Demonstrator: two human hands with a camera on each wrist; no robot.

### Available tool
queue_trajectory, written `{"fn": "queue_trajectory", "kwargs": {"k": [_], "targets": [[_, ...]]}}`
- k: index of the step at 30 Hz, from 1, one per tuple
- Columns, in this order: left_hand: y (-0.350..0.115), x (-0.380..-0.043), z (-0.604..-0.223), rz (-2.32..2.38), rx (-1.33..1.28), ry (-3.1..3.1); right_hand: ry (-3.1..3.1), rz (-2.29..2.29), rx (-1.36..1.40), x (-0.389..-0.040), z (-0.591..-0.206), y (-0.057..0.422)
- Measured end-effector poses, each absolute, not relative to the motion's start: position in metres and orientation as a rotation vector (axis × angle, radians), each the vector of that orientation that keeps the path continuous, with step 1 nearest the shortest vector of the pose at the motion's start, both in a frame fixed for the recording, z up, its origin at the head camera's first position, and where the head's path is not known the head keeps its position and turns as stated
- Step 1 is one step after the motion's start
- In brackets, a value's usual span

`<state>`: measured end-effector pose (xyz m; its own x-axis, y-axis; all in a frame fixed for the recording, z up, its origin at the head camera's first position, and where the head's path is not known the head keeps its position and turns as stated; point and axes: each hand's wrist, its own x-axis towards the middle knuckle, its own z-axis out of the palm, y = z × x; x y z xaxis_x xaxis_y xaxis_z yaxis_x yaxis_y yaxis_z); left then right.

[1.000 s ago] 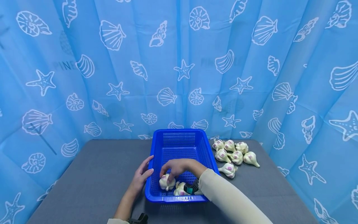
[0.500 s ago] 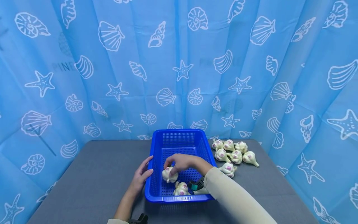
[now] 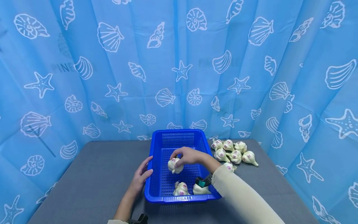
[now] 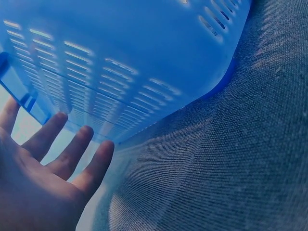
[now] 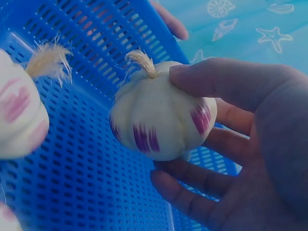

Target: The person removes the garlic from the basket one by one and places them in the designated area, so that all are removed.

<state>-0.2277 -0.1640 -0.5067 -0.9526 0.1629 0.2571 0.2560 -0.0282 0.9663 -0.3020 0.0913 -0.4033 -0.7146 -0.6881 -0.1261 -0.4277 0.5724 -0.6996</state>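
Note:
My right hand (image 3: 189,156) pinches a white garlic bulb (image 3: 175,166) over the floor of a blue perforated basket (image 3: 165,199). In the right wrist view the thumb lies near the root tuft of this garlic bulb (image 5: 154,113), and purple streaks mark its side. My left hand (image 3: 138,180) rests against the basket's left side with its fingers extended; the left wrist view shows these fingers (image 4: 79,149) fairly straight beside the slotted wall. Two more garlic bulbs lie at the basket's near end, one (image 3: 181,189) at the middle and one (image 3: 200,189) below my right wrist.
Several garlic bulbs (image 3: 235,156) lie grouped on the grey tabletop (image 3: 112,168) right of the basket. One more bulb (image 3: 230,167), closest to the basket, is partly hidden by my right sleeve. A blue shell-patterned curtain (image 3: 181,93) hangs behind and at both sides.
My right hand has lifted the garlic bulb and carried it away from me and to the right inside the basket. The left hand stays at the rim.

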Motion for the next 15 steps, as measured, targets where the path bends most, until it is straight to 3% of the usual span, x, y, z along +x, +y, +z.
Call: {"fn": "queue_trajectory", "kwargs": {"k": [15], "targets": [[-0.163,-0.223,-0.501,-2.156,-0.438,-2.179,2.446,-1.208,-0.893,-0.301,-0.387,0.132]]}}
